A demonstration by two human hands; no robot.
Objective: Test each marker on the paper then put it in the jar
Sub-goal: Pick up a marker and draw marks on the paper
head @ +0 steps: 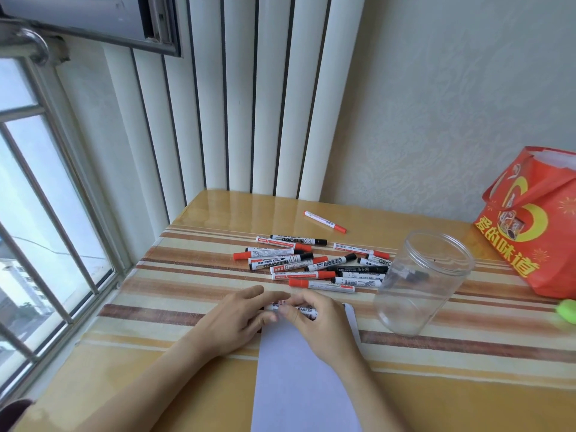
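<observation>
A white sheet of paper [299,381] lies on the striped table in front of me. Over its far edge both hands hold one whiteboard marker [304,310] lying sideways. My left hand [240,319] pinches its left end and my right hand [318,322] grips its right part; the ends and cap colour are hidden by fingers. Behind them lies a loose pile of several red-capped and black-capped markers [305,265]. One red marker [324,222] lies apart, farther back. A clear plastic jar [420,282] stands open to the right of the pile.
A red gift bag [536,226] stands at the table's right edge, with a green object [567,311] just in front of it. A barred window [46,213] runs along the left. White radiator columns [249,104] rise behind the table's back edge.
</observation>
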